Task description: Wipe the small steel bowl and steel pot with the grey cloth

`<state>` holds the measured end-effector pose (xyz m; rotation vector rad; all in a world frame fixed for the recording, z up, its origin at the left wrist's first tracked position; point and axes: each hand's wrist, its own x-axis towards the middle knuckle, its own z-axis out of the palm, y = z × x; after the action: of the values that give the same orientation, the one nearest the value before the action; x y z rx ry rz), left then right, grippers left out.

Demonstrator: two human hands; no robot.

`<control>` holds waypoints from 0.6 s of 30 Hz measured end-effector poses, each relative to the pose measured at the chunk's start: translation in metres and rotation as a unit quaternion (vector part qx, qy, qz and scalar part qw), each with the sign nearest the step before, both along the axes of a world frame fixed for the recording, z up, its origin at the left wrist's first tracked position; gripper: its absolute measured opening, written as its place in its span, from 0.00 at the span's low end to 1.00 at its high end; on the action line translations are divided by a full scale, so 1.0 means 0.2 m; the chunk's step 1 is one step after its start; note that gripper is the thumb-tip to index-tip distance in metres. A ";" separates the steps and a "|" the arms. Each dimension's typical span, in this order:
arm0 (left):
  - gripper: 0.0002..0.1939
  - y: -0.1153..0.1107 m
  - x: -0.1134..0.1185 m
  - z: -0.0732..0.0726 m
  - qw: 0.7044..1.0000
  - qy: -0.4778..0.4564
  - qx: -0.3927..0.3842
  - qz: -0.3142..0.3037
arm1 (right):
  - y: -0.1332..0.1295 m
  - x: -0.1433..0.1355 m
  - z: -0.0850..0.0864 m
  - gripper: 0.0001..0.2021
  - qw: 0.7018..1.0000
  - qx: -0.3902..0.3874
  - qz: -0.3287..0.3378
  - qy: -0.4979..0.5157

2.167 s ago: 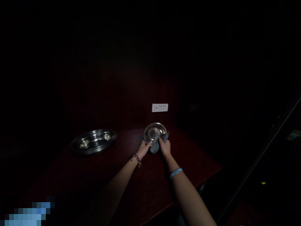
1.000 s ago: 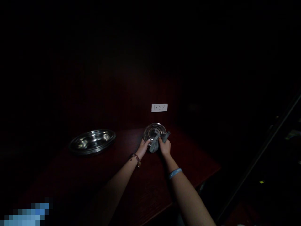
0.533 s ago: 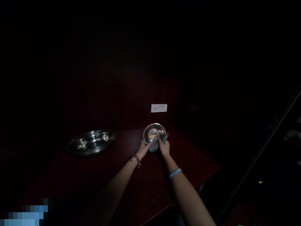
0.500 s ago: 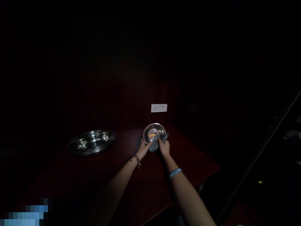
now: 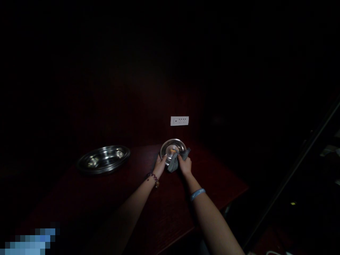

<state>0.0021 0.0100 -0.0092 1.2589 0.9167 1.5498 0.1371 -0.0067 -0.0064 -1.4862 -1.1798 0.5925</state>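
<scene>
A flat, light-blue wristband (image 5: 197, 194) circles the person's bare right forearm (image 5: 212, 217); a small whitish mark shows on it, too small to read. Beyond the wristband, the right hand (image 5: 186, 164) is bare too. To the left of the wristband, a bracelet of round, dark purplish-red beads (image 5: 154, 178) rings the left forearm (image 5: 138, 200), with a small yellowish-brown pendant (image 5: 157, 184) on the side toward the wristband. On the side away from it lies a tiny dark spot (image 5: 148, 180), whether bead or mark cannot be told. The left hand (image 5: 159, 166) is bare.
</scene>
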 end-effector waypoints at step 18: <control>0.29 0.07 0.00 -0.08 0.998 0.045 0.035 -0.025 | 0.00 0.00 0.00 0.15 0.999 0.005 -0.014 0.030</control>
<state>0.0023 0.0235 -0.0243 1.4023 0.8871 1.5071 0.1375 -0.0063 -0.0057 -1.4635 -1.1127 0.6084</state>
